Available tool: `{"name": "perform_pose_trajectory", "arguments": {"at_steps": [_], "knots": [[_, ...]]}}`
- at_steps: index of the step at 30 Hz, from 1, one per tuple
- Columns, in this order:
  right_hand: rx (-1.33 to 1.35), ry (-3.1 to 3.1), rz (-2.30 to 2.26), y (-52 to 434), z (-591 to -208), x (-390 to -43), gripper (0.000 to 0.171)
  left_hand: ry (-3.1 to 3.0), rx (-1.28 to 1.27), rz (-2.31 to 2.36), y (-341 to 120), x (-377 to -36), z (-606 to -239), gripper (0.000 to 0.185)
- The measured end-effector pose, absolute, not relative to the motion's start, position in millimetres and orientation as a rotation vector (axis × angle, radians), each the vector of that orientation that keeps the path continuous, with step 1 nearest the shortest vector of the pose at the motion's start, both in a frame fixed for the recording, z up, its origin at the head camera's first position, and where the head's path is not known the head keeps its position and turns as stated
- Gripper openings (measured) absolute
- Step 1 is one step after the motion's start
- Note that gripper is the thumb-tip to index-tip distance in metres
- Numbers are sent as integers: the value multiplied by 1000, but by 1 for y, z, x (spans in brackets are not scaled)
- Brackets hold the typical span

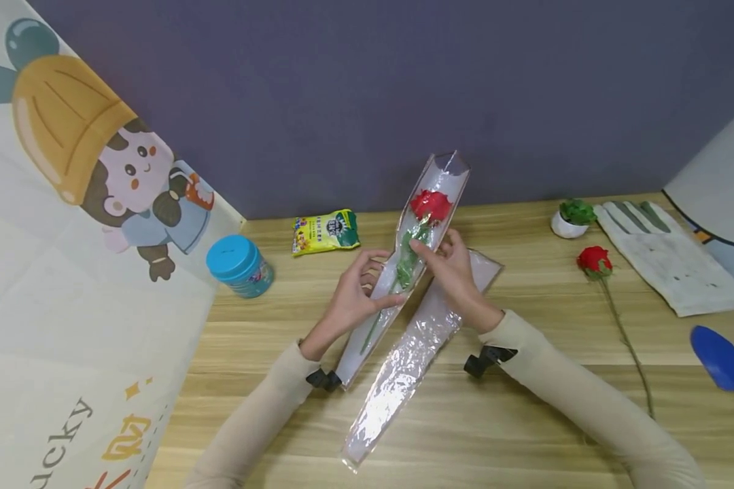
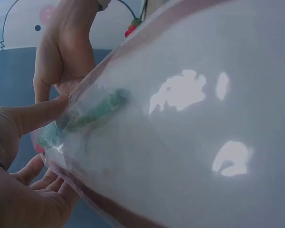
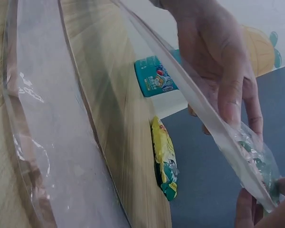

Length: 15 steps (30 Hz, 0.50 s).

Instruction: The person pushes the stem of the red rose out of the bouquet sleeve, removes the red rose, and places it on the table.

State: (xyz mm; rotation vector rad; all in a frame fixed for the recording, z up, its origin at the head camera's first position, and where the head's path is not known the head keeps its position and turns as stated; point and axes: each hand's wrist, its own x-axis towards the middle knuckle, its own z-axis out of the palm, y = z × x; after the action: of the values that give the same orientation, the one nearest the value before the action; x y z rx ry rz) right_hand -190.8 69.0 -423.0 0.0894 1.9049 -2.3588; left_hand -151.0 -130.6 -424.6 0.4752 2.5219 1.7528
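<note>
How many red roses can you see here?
2. One rose sits inside the clear sleeve both hands hold; the other rose lies bare on the table, right side.

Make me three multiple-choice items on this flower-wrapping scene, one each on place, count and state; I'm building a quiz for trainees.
1. Where does the spare rose lie?
A. on the table near the glove
B. inside the blue tub
C. on the snack packet

2. How many red roses show?
A. one
B. two
C. four

3. How is the sleeve with the wrapped rose held?
A. lying untouched
B. by the left hand alone
C. by the left hand and the right hand together

Answers: 1 A, it lies on the wood left of the glove; 2 B, one wrapped, one loose; 3 C, fingers of each hand grip it.
</note>
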Motion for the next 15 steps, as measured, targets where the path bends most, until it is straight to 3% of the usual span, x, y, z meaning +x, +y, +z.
{"name": "perform_pose_trajectory", "arguments": {"at_steps": [7,15], "knots": [[79,1966,-2351,76,-424,-192,65,2456,464,1806,-125,-148,-429,90],[23,2099,-2361,91,-417,-196,64,2300,475,1892,-130,-142,-434,79]]}}
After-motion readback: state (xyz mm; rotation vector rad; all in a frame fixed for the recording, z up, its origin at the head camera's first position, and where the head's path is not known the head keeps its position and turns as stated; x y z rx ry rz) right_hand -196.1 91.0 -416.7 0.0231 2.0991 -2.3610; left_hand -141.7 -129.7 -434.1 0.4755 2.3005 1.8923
